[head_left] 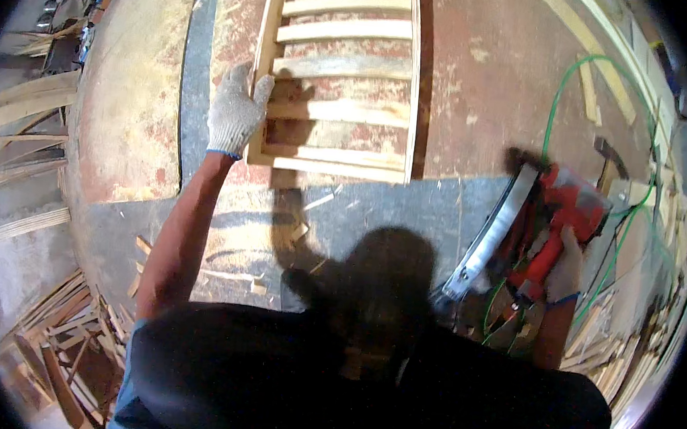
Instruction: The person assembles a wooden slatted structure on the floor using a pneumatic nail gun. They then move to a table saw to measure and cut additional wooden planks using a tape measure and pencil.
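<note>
My left hand (pixel 237 113), in a pale knitted work glove, is closed on the left rail of a slatted wooden frame (pixel 345 36). Its thumb lies on the inner side of the rail, near the frame's near left corner. The frame lies flat on the worktable, with several crosswise slats between two long rails, and its far end runs out of the picture. Off to the right of the frame, my right hand (pixel 567 268), also gloved, is wrapped round the handle of a red nail gun (pixel 574 202). A long silvery magazine (pixel 491 234) slants from the gun toward me.
A green air hose (pixel 560 94) loops over the table's right side. Beside it lie a hammer (pixel 611 157) and loose wooden strips (pixel 587 90). Offcuts (pixel 253 280) litter the near table edge. Scrap wood (pixel 67 346) is piled at lower left, more wood (pixel 624 337) at lower right.
</note>
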